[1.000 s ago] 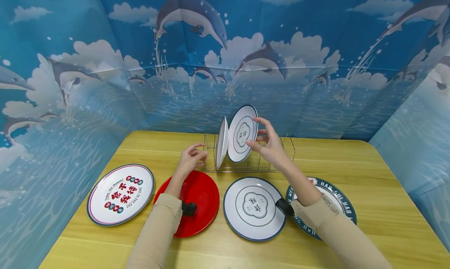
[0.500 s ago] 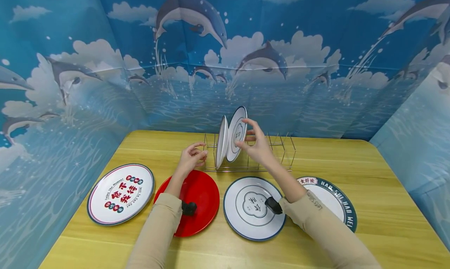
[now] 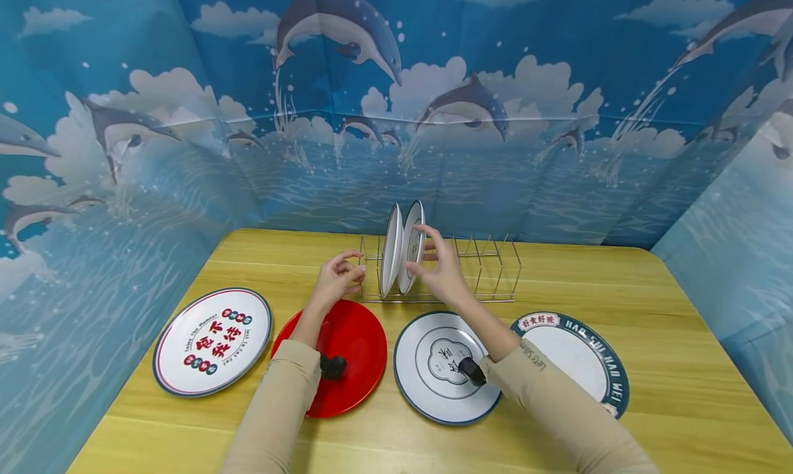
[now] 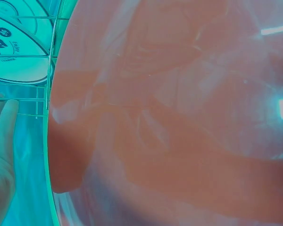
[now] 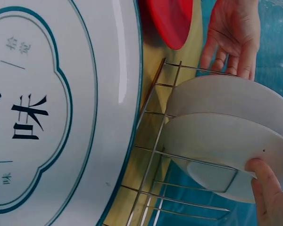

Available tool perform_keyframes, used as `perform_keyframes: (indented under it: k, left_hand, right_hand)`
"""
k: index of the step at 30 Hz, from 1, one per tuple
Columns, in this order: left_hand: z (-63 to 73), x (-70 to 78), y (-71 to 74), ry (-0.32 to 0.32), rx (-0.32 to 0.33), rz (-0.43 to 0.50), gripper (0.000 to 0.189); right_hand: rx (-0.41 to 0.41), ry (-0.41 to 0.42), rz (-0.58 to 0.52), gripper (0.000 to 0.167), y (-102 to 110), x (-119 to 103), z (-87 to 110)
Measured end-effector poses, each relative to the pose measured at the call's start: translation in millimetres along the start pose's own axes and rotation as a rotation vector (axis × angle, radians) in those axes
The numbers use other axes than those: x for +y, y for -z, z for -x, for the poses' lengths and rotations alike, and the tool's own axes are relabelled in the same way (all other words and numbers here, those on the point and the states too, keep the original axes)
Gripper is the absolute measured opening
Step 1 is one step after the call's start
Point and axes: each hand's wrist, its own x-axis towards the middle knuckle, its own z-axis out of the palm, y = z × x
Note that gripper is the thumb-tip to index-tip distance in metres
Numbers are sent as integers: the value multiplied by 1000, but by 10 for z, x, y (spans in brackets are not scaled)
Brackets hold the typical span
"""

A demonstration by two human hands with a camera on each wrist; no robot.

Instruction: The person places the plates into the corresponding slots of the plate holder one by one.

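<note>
My right hand (image 3: 441,271) pinches the rim of a white plate (image 3: 411,247) with a dark edge and a printed centre. This plate stands nearly upright in the wire dish rack (image 3: 489,296), just right of another upright white plate (image 3: 392,250). In the right wrist view, my right fingers (image 5: 264,176) lie at the rim of the nearer plate, whose pale underside shows. At the left end of the rack my left hand (image 3: 337,279) stays with relaxed fingers and holds nothing. The right wrist view shows those left fingers (image 5: 226,59) right at the rack's end wire.
On the wooden table (image 3: 669,364) lie a white plate with red lettering (image 3: 248,350), a red plate (image 3: 362,384), a blue-rimmed white plate (image 3: 415,384) and a green-rimmed plate (image 3: 610,353). A dolphin-print curtain (image 3: 533,185) hangs behind.
My right hand has moved left and slightly down with its plate, which has turned more edge-on and come beside the other racked plate. The left hand has not moved.
</note>
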Motion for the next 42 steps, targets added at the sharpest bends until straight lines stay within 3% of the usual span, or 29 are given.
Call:
perform_keyframes:
  k: [6, 19, 24, 28, 33, 42]
  left_hand:
    - [52, 86, -20, -2, -11, -4, 41]
    - [63, 99, -31, 3, -11, -21, 41]
    - [15, 40, -19, 1, -11, -13, 41]
    - [-52, -68, 0, -9, -1, -14, 42]
    - [-75, -126, 1, -21, 10, -39, 42]
    - [22, 31, -12, -4, -8, -5, 41]
  right_hand:
    - [11, 0, 32, 64, -30, 21, 21]
    - [-27, -34, 83, 68, -15, 35, 81]
    - [-65, -4, 60, 71, 35, 20, 94]
    - [-99, 4, -20, 75, 150, -31, 110]
    - [-81, -26, -112, 73, 392, -129, 140]
    - [40, -25, -159, 73, 859, -196, 325]
